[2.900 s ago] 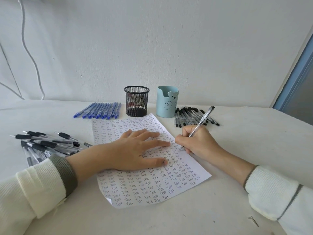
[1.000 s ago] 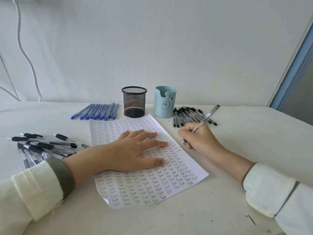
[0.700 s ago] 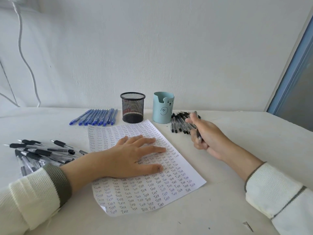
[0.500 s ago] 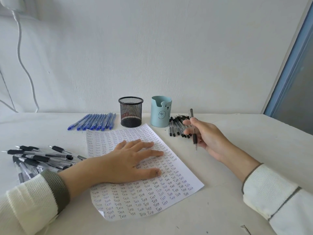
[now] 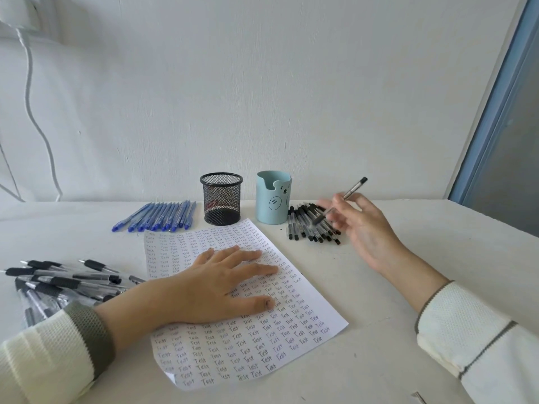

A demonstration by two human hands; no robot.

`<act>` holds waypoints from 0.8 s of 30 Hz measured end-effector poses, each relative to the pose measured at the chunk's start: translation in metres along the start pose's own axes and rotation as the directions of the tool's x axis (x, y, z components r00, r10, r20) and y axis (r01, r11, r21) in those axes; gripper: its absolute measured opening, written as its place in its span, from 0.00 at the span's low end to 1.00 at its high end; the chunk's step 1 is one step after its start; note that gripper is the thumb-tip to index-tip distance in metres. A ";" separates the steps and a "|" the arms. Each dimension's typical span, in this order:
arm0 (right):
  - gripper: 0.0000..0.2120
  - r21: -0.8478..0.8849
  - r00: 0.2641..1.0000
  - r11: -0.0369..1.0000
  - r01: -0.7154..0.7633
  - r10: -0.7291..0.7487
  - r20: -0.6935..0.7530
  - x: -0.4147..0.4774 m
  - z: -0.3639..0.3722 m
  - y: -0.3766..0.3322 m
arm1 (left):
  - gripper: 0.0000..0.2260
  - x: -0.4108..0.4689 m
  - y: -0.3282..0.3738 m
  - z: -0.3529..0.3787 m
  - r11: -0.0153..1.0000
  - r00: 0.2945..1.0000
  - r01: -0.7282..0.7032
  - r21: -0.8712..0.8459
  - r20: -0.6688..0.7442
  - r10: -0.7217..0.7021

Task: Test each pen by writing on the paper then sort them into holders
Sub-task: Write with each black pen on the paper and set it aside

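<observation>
The left hand (image 5: 221, 284) lies flat, fingers straight, on the paper (image 5: 291, 339). At 1 o'clock from it, the right hand (image 5: 364, 228) loosely pinches the pen (image 5: 354, 188) over the black pile (image 5: 303, 227). The pen seems light, stiff and smooth; it is best held near its dark grip.

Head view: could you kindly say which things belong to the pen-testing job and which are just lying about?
Job: held pen, right hand, left hand, paper, mesh holder, blue holder, blue pens, capped black pens, black-grip pens.
Lying about: wall cable, small metal bit.
</observation>
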State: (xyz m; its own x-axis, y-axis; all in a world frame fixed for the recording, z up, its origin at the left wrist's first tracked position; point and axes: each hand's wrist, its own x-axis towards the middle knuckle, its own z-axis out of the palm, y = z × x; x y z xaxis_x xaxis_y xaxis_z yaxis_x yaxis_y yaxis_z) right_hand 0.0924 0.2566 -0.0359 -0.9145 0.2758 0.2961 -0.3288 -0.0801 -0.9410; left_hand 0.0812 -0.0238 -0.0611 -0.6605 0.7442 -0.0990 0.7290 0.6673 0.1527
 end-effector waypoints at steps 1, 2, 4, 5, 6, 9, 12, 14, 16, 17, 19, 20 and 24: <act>0.01 -0.108 0.997 0.991 0.075 -0.078 -0.024 0.002 -0.002 0.002 | 0.30 0.000 0.000 0.000 1.000 1.000 0.000 0.001 0.002 0.000; 0.03 -0.231 0.988 0.964 0.133 -0.147 -0.045 0.004 -0.004 0.004 | 0.30 0.000 0.000 0.000 1.000 1.000 0.000 0.002 0.004 0.000; 0.04 -0.427 0.971 0.884 0.189 -0.233 -0.052 0.008 -0.005 0.008 | 0.30 0.000 0.000 0.000 1.000 1.000 -0.002 0.001 0.003 0.002; 0.06 -0.505 0.965 0.836 0.213 -0.262 -0.028 0.010 -0.005 0.011 | 0.30 0.000 0.001 0.000 1.000 1.000 -0.003 0.001 0.003 0.003; 0.07 -0.578 0.958 0.781 0.237 -0.286 0.007 0.014 -0.006 0.016 | 0.29 0.000 0.000 0.000 1.000 1.000 -0.004 0.002 0.003 0.004; 0.10 -0.748 0.941 0.604 0.277 -0.327 0.084 0.028 -0.006 0.029 | 0.30 0.000 0.000 0.000 1.000 1.000 -0.001 -0.001 0.008 0.001; 0.13 -0.822 0.948 0.512 0.251 -0.303 0.101 0.042 -0.006 0.040 | 0.30 0.000 0.000 0.000 1.000 1.000 -0.004 -0.007 0.004 0.004; 0.14 -0.850 0.968 0.484 0.208 -0.229 0.107 0.045 -0.005 0.045 | 0.30 0.000 0.000 0.001 1.000 1.000 -0.003 -0.016 -0.001 0.003; 0.16 -0.880 0.982 0.440 0.181 -0.136 0.134 0.043 -0.005 0.047 | 0.29 0.001 -0.001 0.002 1.000 1.000 -0.006 -0.024 -0.015 0.006; 0.17 -0.901 0.980 0.390 0.192 -0.128 0.153 0.041 -0.004 0.046 | 0.29 0.001 -0.001 0.002 1.000 1.000 -0.009 -0.027 -0.020 0.008; 0.18 -0.910 0.957 0.314 0.270 -0.195 0.216 0.034 0.002 0.042 | 0.29 0.001 -0.001 0.002 0.999 1.000 -0.012 -0.032 -0.025 0.011; 0.16 -0.888 0.939 0.328 0.322 -0.228 0.257 0.030 0.008 0.039 | 0.29 0.002 -0.001 0.002 0.999 1.000 -0.016 -0.031 -0.025 0.016; 0.10 -0.747 0.892 0.527 0.404 -0.045 0.451 0.002 0.039 0.031 | 0.29 0.001 -0.001 -0.003 0.997 0.999 0.010 -0.071 -0.043 -0.013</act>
State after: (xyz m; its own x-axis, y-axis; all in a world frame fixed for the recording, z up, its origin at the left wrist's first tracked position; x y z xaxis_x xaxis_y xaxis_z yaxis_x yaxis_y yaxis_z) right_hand 0.0708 0.2174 -0.0584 -0.9069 -0.1822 0.3800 -0.3668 0.7853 -0.4988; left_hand 0.0794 -0.0241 -0.0584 -0.6773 0.7334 -0.0586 0.7076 0.6711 0.2212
